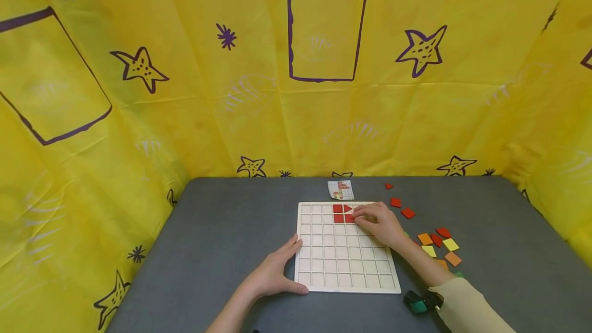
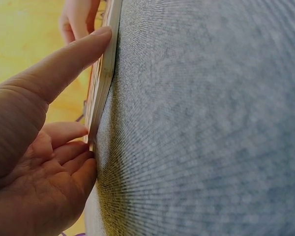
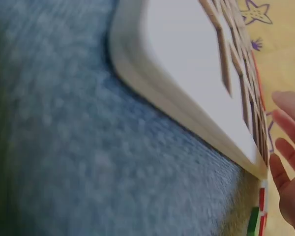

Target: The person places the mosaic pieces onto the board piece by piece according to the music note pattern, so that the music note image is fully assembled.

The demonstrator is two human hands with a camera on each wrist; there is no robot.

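Plainly, we see a pale grid board point(image 1: 347, 266) lying flat on a grey table point(image 1: 222, 225), with 4 red pieces point(image 1: 338, 218) showing in the cells of its far right part. 3 of them look square, and 1 ends in a point.

We find the left hand point(image 1: 277, 271) at the board's near left corner: its thumb lies stretched out against the near edge, and its fingers, spread away from the thumb, touch the left edge.

We have the right hand point(image 1: 381, 225) over the far right part of the board, its fingers bent and their tips right beside the red pieces. We cannot tell whether they pinch a piece; the right wrist view shows these fingers slightly apart.

Just beyond the board we see a small card point(image 1: 340, 190) printed with a coloured pattern. To the right, 3 loose red pieces point(image 1: 408, 213) lie apart from each other, and nearer to us is a scattered group of orange, yellow, red and green pieces point(image 1: 453, 259), partly hidden by the forearm. Behind the table we see a yellow cloth point(image 1: 259, 127) with purple starfish.
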